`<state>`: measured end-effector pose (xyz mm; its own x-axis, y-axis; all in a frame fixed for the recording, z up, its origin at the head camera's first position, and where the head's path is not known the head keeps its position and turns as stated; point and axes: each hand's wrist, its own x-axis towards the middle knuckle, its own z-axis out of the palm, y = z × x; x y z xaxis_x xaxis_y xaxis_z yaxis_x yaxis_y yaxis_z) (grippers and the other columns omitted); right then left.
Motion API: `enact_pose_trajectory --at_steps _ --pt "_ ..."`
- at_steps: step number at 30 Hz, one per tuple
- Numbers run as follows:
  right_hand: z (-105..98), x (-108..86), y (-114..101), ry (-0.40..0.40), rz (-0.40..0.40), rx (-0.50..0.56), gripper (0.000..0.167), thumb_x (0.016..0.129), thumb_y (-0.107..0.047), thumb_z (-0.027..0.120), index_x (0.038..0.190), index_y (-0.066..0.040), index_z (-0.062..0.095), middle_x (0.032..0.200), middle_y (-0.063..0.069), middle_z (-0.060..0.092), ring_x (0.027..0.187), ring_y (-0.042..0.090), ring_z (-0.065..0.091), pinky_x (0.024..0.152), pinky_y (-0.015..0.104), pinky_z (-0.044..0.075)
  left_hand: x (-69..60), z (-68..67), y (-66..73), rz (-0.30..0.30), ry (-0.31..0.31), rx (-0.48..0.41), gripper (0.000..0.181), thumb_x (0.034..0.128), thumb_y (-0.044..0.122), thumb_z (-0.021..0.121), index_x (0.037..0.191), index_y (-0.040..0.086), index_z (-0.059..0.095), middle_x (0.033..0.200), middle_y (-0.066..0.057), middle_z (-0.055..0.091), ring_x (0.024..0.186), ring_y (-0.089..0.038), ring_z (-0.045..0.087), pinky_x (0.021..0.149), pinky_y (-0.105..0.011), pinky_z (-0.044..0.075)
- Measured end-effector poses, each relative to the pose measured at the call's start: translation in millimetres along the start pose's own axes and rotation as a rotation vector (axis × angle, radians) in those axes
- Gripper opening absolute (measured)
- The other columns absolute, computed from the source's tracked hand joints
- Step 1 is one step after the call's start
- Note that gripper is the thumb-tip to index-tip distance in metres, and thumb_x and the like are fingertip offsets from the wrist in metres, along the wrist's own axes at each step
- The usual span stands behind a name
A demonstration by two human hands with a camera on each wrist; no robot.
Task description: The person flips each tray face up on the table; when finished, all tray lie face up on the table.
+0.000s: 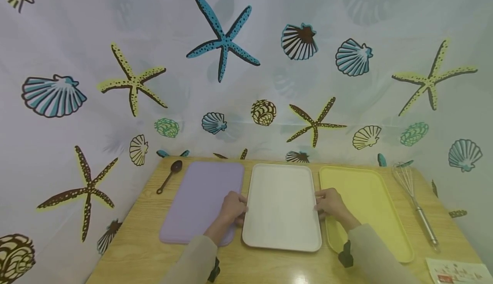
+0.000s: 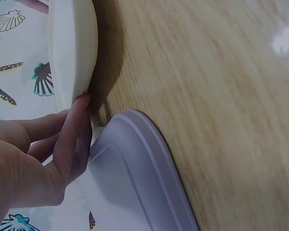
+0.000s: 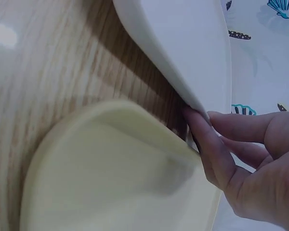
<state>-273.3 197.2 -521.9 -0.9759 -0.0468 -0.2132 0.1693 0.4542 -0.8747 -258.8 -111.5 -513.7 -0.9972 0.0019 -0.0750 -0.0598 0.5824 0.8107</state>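
Between my two hands is a white tray (image 1: 283,207), with dark shadow on the wood beneath its edges in both wrist views. My left hand (image 1: 233,207) pinches the tray's left rim between thumb and fingers; the wrist view shows the left fingertips (image 2: 81,102) on that rim. On the opposite side my right hand (image 1: 330,202) pinches the right rim, its thumb and fingers meeting at the edge. A flat purple tray (image 1: 208,194) lies under and beside the left hand. The yellow tray (image 1: 362,202) lies beneath the right hand and forearm.
Left of the purple tray lies a dark brown spoon (image 1: 176,166). A metal whisk (image 1: 419,211) lies right of the yellow tray, with a printed card or packet (image 1: 458,271) at the near right corner. A shell-and-starfish curtain (image 1: 246,82) hangs behind the wooden table (image 1: 135,232).
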Motion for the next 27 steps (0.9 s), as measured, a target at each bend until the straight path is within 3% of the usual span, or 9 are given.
enact_pose_trajectory --at_steps 7,10,13,17,20,23,25,27 --pt "5 1.3 -2 0.042 -0.015 -0.153 0.054 0.071 0.019 0.061 0.123 0.020 0.051 0.106 0.036 0.062 0.066 0.029 0.070 0.050 0.030 0.057 -2.4 1.7 0.9 0.030 0.010 0.087 0.027 0.0677 -0.013 0.064 0.094 -0.012 0.071 0.091 -0.023 0.071 0.083 -0.034 0.068 0.076 -0.041 0.058" --pt "7 -0.2 -4 0.052 -0.024 -0.197 0.053 0.070 0.020 0.060 0.122 0.022 0.051 0.113 0.040 0.057 0.062 0.026 0.069 0.048 0.029 0.057 -3.7 3.1 0.7 0.048 0.025 0.130 0.026 0.0650 -0.013 0.064 0.089 -0.010 0.072 0.087 -0.020 0.072 0.079 -0.033 0.068 0.076 -0.042 0.058" --pt "9 -2.6 -6 0.058 -0.025 -0.221 0.052 0.070 0.020 0.060 0.121 0.022 0.051 0.123 0.041 0.050 0.059 0.022 0.067 0.047 0.027 0.056 -4.4 4.4 0.7 0.045 0.034 0.149 0.027 0.0643 -0.014 0.063 0.090 -0.010 0.072 0.087 -0.020 0.071 0.079 -0.032 0.068 0.076 -0.042 0.058" --pt "8 -6.3 -8 0.062 -0.039 -0.256 0.049 0.070 0.019 0.058 0.118 0.023 0.052 0.125 0.041 0.049 0.058 0.021 0.066 0.048 0.027 0.056 -4.8 7.0 0.4 0.010 0.017 0.132 0.029 0.0664 -0.016 0.061 0.093 -0.011 0.070 0.084 -0.021 0.070 0.072 -0.030 0.068 0.065 -0.038 0.059" --pt "8 -10.8 -11 0.074 -0.069 -0.292 0.045 0.070 0.017 0.056 0.116 0.023 0.054 0.113 0.040 0.057 0.054 0.017 0.063 0.046 0.025 0.055 -3.7 6.6 -0.5 0.002 0.002 0.144 0.030 0.0689 -0.014 0.061 0.097 -0.011 0.069 0.086 -0.021 0.070 0.074 -0.032 0.068 0.064 -0.036 0.060" --pt "7 -15.3 -15 0.100 -0.115 -0.345 0.044 0.071 0.014 0.052 0.115 0.021 0.056 0.083 0.028 0.067 0.045 0.009 0.050 0.039 0.019 0.047 -3.1 0.6 -3.9 0.006 -0.012 0.133 0.036 0.0714 -0.010 0.059 0.106 -0.011 0.067 0.089 -0.021 0.070 0.072 -0.032 0.069 0.067 -0.037 0.060" --pt "7 -19.3 -20 0.128 -0.141 -0.383 0.044 0.073 0.011 0.051 0.116 0.019 0.057 0.066 0.015 0.062 0.041 0.006 0.040 0.037 0.015 0.037 -4.0 -8.1 -7.3 0.033 -0.001 0.140 0.039 0.0724 -0.006 0.059 0.110 -0.010 0.066 0.091 -0.020 0.071 0.070 -0.027 0.068 0.067 -0.036 0.059" --pt "8 -23.3 -27 0.148 -0.163 -0.408 0.044 0.075 0.008 0.051 0.117 0.016 0.058 0.061 0.009 0.059 0.040 0.006 0.033 0.036 0.014 0.029 -6.1 -19.6 -12.2 0.047 -0.002 0.098 0.041 0.0752 -0.004 0.056 0.114 -0.011 0.064 0.087 -0.018 0.071 0.061 -0.021 0.065 0.059 -0.033 0.057"
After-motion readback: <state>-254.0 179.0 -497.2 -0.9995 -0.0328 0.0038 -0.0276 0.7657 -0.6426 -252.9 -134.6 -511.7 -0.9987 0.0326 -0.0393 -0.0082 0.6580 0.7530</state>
